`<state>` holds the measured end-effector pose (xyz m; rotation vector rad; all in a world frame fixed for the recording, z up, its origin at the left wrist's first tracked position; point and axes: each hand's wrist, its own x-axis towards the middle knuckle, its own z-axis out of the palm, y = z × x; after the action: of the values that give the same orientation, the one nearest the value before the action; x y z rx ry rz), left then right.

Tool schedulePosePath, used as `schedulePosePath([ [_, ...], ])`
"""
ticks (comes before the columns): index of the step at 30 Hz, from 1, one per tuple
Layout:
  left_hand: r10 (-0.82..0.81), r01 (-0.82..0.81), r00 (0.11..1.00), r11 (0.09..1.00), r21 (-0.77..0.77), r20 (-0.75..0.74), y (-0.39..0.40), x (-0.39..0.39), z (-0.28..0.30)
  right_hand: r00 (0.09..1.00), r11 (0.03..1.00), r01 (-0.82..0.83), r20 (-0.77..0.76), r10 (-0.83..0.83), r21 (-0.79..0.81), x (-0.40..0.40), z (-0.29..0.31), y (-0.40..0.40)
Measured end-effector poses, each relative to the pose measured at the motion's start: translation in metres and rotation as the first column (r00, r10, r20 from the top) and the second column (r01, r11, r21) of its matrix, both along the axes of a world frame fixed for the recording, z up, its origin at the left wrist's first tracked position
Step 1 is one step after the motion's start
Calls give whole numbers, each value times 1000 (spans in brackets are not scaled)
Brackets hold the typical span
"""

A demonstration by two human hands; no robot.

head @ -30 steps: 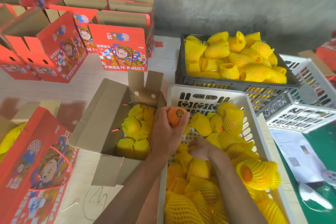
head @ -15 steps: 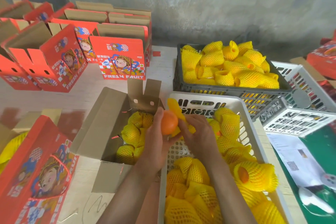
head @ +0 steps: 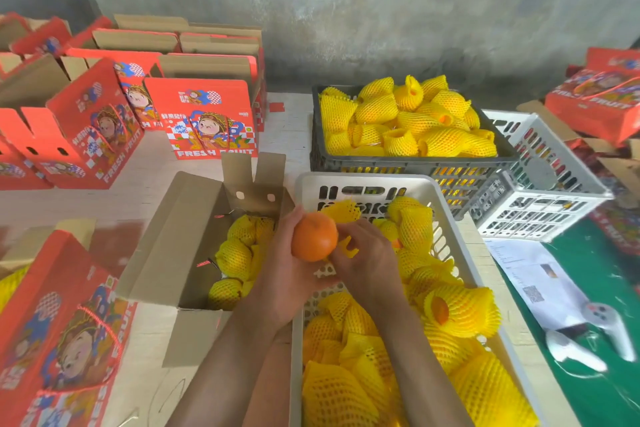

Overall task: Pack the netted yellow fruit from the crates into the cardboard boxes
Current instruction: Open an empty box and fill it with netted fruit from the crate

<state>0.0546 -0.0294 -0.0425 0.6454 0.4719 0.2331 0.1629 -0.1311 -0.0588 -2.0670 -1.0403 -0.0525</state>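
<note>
"FRESH FRUIT" reads along the bottom of the upright red box (head: 207,121); same words run up the side of the angled red box (head: 93,135). Printed sheet (head: 530,274) carries a QR code, its text too small to read.

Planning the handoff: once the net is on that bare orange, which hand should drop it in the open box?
Probably the left hand: it grips the orange beside the open box. The right hand pinches the net over the crate.

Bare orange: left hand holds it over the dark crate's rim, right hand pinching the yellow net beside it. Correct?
Not quite. In the head view the left hand holds the bare orange over the white crate, not the dark crate. The right hand does pinch the yellow net.
</note>
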Motion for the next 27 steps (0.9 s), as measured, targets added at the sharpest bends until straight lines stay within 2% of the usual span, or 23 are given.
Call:
schedulePosePath([
  [3, -10, 10, 1000, 1000, 24, 6, -5, -2, -2, 999, 998, -1, -34, -1, -63, -2, -2, 0],
  [5, 12, -11, 1000, 998, 57, -26, -2, -3, -4, 989, 1000, 3, -146, -1, 16, -2, -2, -4],
  [7, 101, -89, 990, 989, 115, -98, 3, -3, -8, 965, 991, 5, -259, 30, 133, -4, -1, -10],
  [9, 171, -120, 966, 961, 248, -193, 7, -2, -10, 976, 983, -39, -202, 75, 180, -10, 0, -11],
  [11, 218, -79, 939, 889, 450, -267, 6, -1, -10, 989, 979, -45, -130, 73, 201, -17, -1, -10],
  [13, 274, -54, 922, 790, 611, -273, 2, -1, -9, 996, 968, -12, -81, 33, 252, -21, 0, -8],
  [16, 354, -82, 904, 693, 716, -239, 1, 1, -6, 997, 955, -64, 60, 49, 288, -29, -2, -7],
  [18, 404, -135, 889, 683, 718, -218, 3, 3, -6, 987, 955, -131, 126, 100, 266, -32, -5, -7],
  [19, 407, -166, 886, 724, 670, -221, 4, 4, -5, 984, 953, -150, 137, 117, 262, -33, -6, -7],
  [21, 358, -229, 903, 869, 438, -238, 6, 4, -2, 979, 955, -164, 158, 127, 248, -34, -9, -6],
  [23, 331, -264, 914, 924, 276, -234, 8, 4, 1, 980, 969, -123, 179, 85, 215, -34, -11, -5],
  [25, 350, -273, 902, 915, 296, -252, 6, 4, -1, 994, 977, -25, 108, 2, 211, -34, -13, -3],
  [27, 360, -260, 894, 902, 344, -268, 2, 6, -3, 997, 981, 54, -60, -44, 185, -36, -12, 1],
])
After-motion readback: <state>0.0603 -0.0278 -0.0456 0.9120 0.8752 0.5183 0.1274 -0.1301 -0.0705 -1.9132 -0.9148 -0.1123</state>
